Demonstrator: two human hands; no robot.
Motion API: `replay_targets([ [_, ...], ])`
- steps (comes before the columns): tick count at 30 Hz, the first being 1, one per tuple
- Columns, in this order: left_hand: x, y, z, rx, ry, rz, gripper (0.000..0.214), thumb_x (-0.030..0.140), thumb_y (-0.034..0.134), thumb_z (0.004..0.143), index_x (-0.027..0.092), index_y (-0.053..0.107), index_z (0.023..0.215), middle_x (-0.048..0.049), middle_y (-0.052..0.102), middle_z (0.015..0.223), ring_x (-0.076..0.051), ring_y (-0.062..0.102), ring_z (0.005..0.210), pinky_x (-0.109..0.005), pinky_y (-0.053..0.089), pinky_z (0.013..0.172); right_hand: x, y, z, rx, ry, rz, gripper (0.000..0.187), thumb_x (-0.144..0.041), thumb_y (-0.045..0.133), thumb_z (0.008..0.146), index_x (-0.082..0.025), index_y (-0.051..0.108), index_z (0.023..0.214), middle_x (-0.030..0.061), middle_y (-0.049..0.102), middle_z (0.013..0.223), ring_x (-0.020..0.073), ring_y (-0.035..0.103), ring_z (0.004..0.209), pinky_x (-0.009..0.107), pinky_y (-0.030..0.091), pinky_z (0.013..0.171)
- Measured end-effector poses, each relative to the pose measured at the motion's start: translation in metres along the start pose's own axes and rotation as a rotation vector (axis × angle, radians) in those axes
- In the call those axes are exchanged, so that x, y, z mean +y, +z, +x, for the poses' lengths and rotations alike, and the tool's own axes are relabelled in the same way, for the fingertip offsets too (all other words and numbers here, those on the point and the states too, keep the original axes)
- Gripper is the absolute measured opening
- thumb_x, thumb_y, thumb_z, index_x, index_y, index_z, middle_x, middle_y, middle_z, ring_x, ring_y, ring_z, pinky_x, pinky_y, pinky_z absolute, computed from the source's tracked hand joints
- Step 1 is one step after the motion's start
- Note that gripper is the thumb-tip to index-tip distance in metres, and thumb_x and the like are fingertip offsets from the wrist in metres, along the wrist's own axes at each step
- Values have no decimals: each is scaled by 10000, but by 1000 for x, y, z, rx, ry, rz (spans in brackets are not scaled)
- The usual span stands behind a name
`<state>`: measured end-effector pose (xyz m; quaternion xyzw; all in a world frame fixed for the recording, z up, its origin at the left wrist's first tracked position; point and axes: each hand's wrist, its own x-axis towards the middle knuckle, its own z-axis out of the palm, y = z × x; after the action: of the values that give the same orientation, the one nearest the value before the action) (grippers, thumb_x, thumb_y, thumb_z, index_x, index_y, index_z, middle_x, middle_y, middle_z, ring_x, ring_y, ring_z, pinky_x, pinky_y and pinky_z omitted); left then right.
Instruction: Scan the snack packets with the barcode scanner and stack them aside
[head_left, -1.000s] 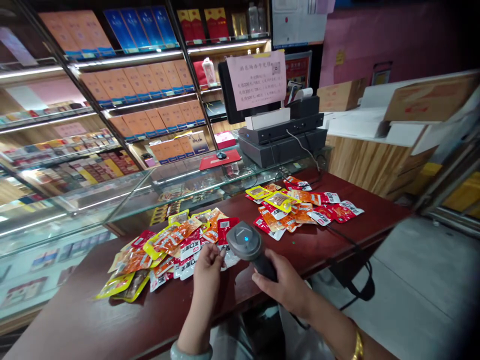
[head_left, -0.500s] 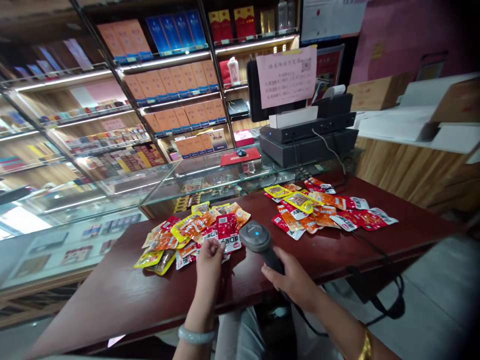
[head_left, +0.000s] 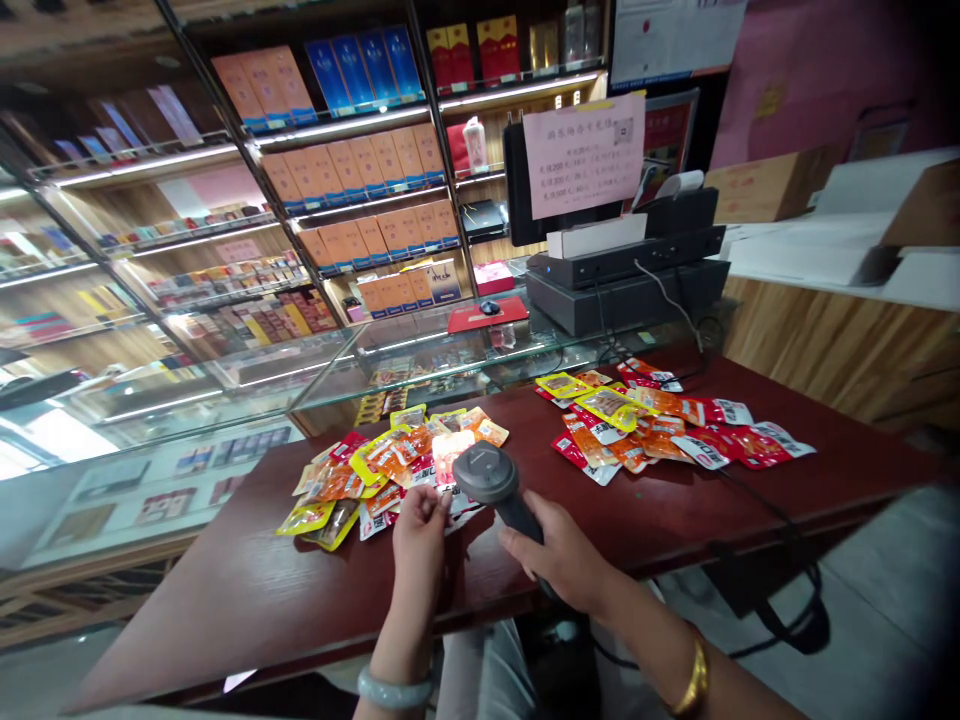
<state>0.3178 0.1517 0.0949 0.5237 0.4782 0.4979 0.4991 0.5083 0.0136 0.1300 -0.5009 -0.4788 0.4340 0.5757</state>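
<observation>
My right hand (head_left: 562, 555) is wrapped round the handle of a dark grey barcode scanner (head_left: 491, 475), whose head points forward and left. Pinched in the fingers of my left hand (head_left: 420, 530) is the near edge of a red and white snack packet (head_left: 448, 452). A bright light from the scanner washes out much of its surface, and the scanner head covers its right part. Behind and left of that hand lies a loose pile of yellow, orange and red snack packets (head_left: 337, 480). A second pile of similar packets (head_left: 607, 408) lies to the right, beyond the scanner.
Everything rests on a dark red-brown table (head_left: 247, 580). A glass display counter (head_left: 405, 340) adjoins its far side, bearing a mouse (head_left: 489, 307) on a red pad and a black cash register (head_left: 630, 285). The scanner's cable (head_left: 780, 635) runs off at lower right.
The scanner in my right hand has moved left, over the packet, and its light now falls on it. The blue light on its head no longer shows.
</observation>
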Motion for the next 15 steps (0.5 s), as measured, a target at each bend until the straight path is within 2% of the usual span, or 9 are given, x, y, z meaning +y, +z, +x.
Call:
replay_targets([
  [5, -5, -7, -2, 11, -23, -23, 597, 553, 1092, 745, 309, 562, 874, 87, 629, 648, -167, 552, 569, -283, 456, 626, 0, 5, 0, 11, -16, -39, 311, -548, 882, 887, -306, 690, 924, -56, 652, 747, 227, 588, 734, 354, 504, 679],
  [8, -1, -14, -1, 48, -62, -42, 556, 499, 1061, 761, 312, 550, 879, 90, 617, 635, -168, 550, 560, -276, 441, 612, 1, 5, -2, 29, -40, -76, 306, -522, 873, 880, -277, 788, 1042, -18, 741, 849, 251, 635, 815, 382, 557, 772],
  [10, 5, -23, 2, 125, -70, -50, 514, 454, 1031, 772, 309, 551, 883, 96, 605, 632, -165, 559, 568, -270, 449, 616, 3, 4, -5, 26, -34, -82, 353, -532, 879, 890, -268, 826, 1118, -8, 759, 877, 252, 625, 809, 382, 554, 754],
  [13, 14, -42, 13, 272, -57, -38, 435, 419, 984, 821, 304, 581, 938, 99, 603, 663, -164, 580, 600, -269, 488, 645, 9, 1, -10, 5, 15, -65, 362, -570, 891, 904, -266, 830, 1091, -15, 722, 831, 237, 587, 741, 362, 513, 657],
  [15, 17, -58, 21, 331, -6, 57, 376, 431, 948, 867, 301, 614, 985, 79, 635, 707, -181, 619, 634, -287, 533, 673, 13, 1, -11, 9, 42, -51, 367, -567, 902, 906, -262, 841, 1102, -19, 714, 813, 230, 591, 720, 351, 510, 630],
])
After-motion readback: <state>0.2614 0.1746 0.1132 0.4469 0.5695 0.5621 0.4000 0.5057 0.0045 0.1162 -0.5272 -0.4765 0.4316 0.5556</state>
